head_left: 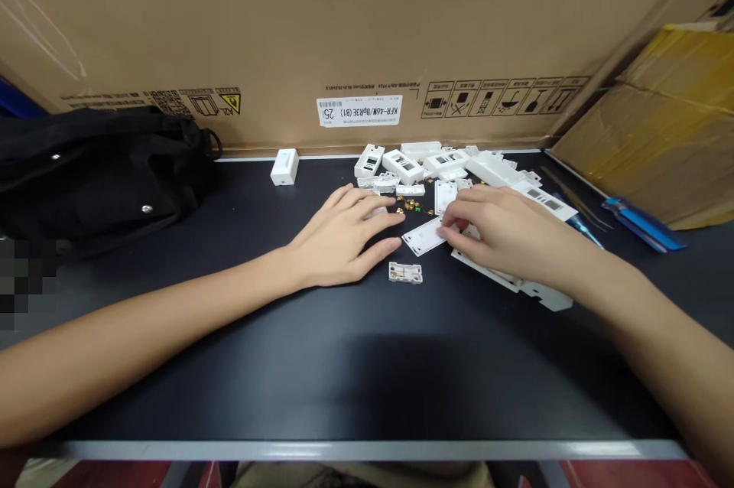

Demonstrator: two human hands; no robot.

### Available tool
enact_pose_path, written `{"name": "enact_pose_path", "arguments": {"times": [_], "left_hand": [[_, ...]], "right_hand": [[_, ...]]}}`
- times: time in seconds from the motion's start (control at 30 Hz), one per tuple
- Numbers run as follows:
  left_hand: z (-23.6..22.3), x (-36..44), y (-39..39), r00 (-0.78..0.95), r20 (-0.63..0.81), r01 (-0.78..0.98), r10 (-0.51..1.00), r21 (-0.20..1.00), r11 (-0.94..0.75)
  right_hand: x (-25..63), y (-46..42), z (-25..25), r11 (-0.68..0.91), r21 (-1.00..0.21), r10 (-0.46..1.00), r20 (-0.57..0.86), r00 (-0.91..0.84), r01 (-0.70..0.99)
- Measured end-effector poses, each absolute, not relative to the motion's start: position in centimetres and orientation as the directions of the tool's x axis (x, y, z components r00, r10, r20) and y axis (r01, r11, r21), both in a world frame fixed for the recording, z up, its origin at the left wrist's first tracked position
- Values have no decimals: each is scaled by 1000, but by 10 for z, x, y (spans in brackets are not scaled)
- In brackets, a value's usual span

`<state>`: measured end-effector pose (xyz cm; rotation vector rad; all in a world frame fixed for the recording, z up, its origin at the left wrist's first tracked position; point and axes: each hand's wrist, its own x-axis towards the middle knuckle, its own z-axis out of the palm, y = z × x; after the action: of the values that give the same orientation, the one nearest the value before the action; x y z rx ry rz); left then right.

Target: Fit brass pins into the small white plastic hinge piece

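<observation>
My left hand (344,239) lies low over the dark table with its fingers spread, holding nothing. Under and just beyond its fingertips is a white plastic piece, mostly covered. My right hand (496,232) is curled, thumb and fingertips closed at the right end of a flat white plastic cover (423,237). Beneath that hand, more white panels (547,295) stick out, partly hidden. Small brass-coloured metal parts (410,204) lie between the two hands. Nearer to me sits a small white plastic piece (405,273) with metal inside.
White plastic housings (404,165) are heaped at the back. A white box-shaped unit (284,167) stands apart on the left. A black bag (103,174) is at far left. Blue-handled tool (642,225), tweezers (576,201) and a taped carton (659,128) are right. A large carton (367,21) walls the back.
</observation>
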<state>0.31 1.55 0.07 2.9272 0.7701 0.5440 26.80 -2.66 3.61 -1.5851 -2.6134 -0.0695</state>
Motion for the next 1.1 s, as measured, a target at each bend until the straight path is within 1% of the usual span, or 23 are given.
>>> {"name": "enact_pose_path", "arguments": {"times": [0.1,0.17,0.3,0.53,0.6,0.7,0.8,0.93,1.1], "left_hand": [[0,5,18,817,249,494,519,160,-854],[-1,5,18,823,227,492,520,172,-854],[-2,5,18,827,233,480,512,185,-858],[-2,4,18,830,277,444,483,195,-874],[-1,3,17,838,306,410,451,194,-892],[0,3,17,863,349,314,365,197,-929],[0,2,17,890,355,229,287,198,-953],[0,1,17,902,363,176,233,183,-967],[0,0,15,913,374,105,165,174,-979]], "right_hand": [[266,-27,37,467,-10,881,82,-465,884],[265,-27,38,461,-15,886,71,-458,888],[264,-27,38,453,-18,889,76,-451,891],[265,-23,33,480,-36,864,190,-466,876],[265,-23,30,499,-39,855,182,-485,866],[265,-22,26,520,-37,846,164,-508,853],[266,-22,25,526,-49,843,166,-513,849],[265,-24,28,527,-56,841,175,-512,848],[261,-27,32,585,-54,807,142,-574,809]]}}
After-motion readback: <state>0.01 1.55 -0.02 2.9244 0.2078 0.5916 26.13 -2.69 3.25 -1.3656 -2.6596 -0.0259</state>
